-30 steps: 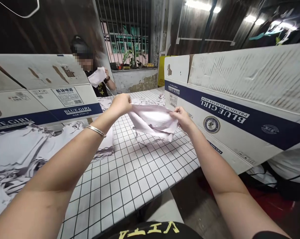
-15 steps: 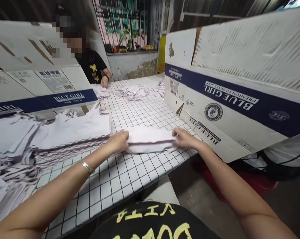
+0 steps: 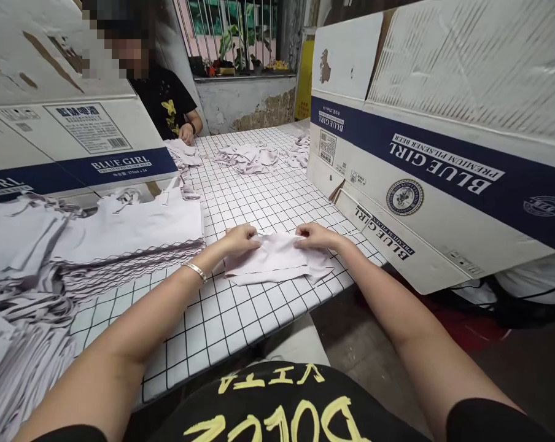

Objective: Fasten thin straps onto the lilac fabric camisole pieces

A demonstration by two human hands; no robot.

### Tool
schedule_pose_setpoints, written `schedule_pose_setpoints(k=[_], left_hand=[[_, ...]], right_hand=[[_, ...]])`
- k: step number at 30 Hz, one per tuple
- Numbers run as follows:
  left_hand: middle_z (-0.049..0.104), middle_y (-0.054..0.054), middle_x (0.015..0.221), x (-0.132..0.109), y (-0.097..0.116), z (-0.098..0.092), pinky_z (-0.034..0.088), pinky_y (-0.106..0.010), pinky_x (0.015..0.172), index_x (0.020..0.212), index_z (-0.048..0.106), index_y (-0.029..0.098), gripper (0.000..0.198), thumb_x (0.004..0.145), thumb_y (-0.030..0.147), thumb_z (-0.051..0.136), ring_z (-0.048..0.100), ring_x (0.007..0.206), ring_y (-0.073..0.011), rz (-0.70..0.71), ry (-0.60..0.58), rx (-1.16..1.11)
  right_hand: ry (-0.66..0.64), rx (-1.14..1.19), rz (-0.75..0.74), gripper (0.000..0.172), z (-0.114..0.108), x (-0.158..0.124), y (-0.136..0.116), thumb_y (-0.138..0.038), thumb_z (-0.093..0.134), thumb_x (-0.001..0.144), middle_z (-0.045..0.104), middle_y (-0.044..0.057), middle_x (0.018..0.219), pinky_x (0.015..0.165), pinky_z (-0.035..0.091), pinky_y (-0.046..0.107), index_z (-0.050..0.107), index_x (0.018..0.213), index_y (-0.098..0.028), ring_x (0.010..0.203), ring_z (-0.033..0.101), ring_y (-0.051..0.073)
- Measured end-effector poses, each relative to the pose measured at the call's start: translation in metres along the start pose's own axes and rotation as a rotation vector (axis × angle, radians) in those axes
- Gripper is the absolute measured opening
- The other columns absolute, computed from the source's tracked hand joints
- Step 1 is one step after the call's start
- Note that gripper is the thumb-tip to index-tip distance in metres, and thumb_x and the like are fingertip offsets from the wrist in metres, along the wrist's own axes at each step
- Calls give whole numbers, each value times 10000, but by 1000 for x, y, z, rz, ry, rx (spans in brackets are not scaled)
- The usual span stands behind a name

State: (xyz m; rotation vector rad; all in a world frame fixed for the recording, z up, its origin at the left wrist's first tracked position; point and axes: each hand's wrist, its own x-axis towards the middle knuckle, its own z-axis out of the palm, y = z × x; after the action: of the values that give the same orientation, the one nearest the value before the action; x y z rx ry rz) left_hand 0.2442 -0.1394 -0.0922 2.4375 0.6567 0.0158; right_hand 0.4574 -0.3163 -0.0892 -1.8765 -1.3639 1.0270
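A small white cloth piece (image 3: 277,261) lies flat on the checked tablecloth (image 3: 240,319) near the table's front edge. My left hand (image 3: 240,238) pinches its upper left corner, fingers curled. My right hand (image 3: 315,236) pinches its upper right corner in the same way. Both hands rest low on the table, about a cloth's width apart. A silver bangle sits on my left wrist.
A tall stack of white cloth pieces (image 3: 121,233) fills the left side. Blue Girl cardboard sheets stand as walls on the left (image 3: 75,147) and right (image 3: 434,178). Loose cloth pieces (image 3: 250,156) lie at the far end, where another person (image 3: 167,104) sits handling cloth.
I have brought the cloth down from mid-air onto the table and drawn my hands closer together along its top edge. The view has tilted downwards.
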Motion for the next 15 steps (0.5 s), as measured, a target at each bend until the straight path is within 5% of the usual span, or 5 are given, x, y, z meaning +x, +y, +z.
schedule_pose_setpoints(k=[4,7,12,15], left_hand=[[546,22,764,-13,12,-31,427,-260,664,760,521,183,315,632,363,747,551,752,-148,174,-88,-473],[475,52,672,-24,27,-57,361,-205,558,741,507,170,348,615,326,792,480,628,-89,218,-190,-588],[524,31,669,-33,39,-83,384,-212,566,721,531,159,309,674,352,767,486,618,-86,244,-262,-493],[538,23,677,-34,31,-82,398,-226,589,735,552,165,288,702,385,734,501,635,-101,184,-112,-327]], right_hand=[[-105,413,-218,388,-13,-5,-14,-256,797,613,497,-42,732,552,357,210,423,675,-177,635,461,78],[-206,529,-275,410,-28,-10,-26,-191,821,603,523,-46,736,565,380,207,432,730,-182,639,482,73],[-255,358,-227,317,-46,-16,-35,-239,805,659,535,-42,684,689,442,273,596,884,-161,650,503,84],[-99,139,-121,314,-42,-21,-35,-359,770,692,551,-17,721,695,424,287,638,888,-152,680,501,101]])
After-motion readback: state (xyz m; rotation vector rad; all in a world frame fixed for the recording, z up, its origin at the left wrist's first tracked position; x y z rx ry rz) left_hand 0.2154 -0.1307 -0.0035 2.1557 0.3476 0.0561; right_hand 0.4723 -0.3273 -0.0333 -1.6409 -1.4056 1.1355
